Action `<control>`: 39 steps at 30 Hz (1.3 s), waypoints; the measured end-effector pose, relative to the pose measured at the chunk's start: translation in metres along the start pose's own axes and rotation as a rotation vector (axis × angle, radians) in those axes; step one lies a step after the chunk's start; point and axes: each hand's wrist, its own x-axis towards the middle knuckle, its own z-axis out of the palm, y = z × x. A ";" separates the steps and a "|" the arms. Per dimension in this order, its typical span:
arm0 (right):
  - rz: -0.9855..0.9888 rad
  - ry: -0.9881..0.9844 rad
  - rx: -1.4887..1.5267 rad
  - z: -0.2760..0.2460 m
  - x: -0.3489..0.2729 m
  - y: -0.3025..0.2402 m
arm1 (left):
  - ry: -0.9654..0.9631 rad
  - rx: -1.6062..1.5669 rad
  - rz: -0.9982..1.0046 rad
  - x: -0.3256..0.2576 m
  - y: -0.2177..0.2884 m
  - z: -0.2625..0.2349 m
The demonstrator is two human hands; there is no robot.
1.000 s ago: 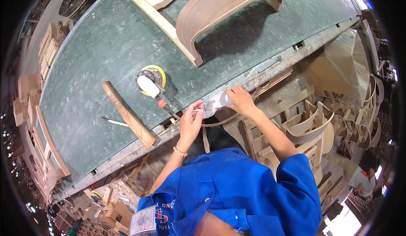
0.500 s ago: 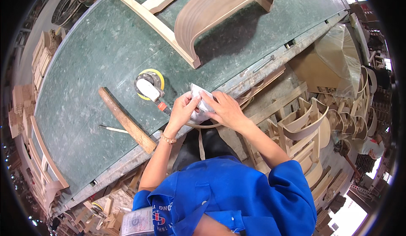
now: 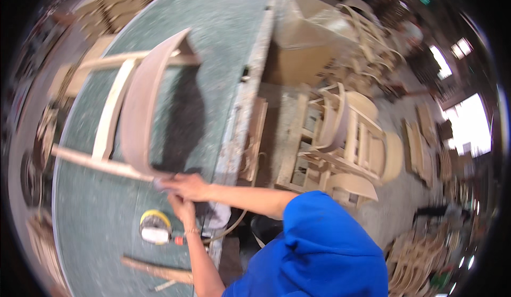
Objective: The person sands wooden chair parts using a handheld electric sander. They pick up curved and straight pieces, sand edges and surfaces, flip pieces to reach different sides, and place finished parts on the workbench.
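Note:
A wooden frame with a wide curved panel (image 3: pixel 141 105) and pale rails lies on the green-topped workbench (image 3: pixel 223 46). My right hand (image 3: pixel 187 186) reaches to the near end of this frame, fingers closed round a small greyish folded sheet (image 3: pixel 159 184), apparently sandpaper. The sheet is at the corner where the panel meets the near rail (image 3: pixel 101 161); blur hides whether it touches the wood. Just below, close against the right hand, is my left hand (image 3: pixel 182 209), its fingers smeared and partly hidden. A round sander (image 3: pixel 155 226) with a yellow rim rests beside my left wrist.
A wooden stick (image 3: pixel 154 267) and a thin pale tool (image 3: pixel 165 286) lie on the bench's near part. Beyond its right edge stand a plastic-covered carton (image 3: pixel 303 46) and several chair frames (image 3: pixel 351 142). A hose (image 3: pixel 239 220) runs near my left forearm.
My body and view have turned right. Both hands have moved from the bench edge to the frame's end. The folded sheet, earlier between both hands, is now in my right hand.

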 end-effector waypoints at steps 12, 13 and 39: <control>0.031 0.034 -0.017 0.000 0.003 0.012 | -0.027 0.222 0.092 0.023 0.002 0.005; 0.029 0.056 0.005 0.001 0.002 0.010 | -0.034 0.173 0.063 0.021 0.003 0.002; 0.031 -0.072 -0.121 -0.013 0.018 0.007 | 0.156 0.343 0.095 0.028 0.006 0.004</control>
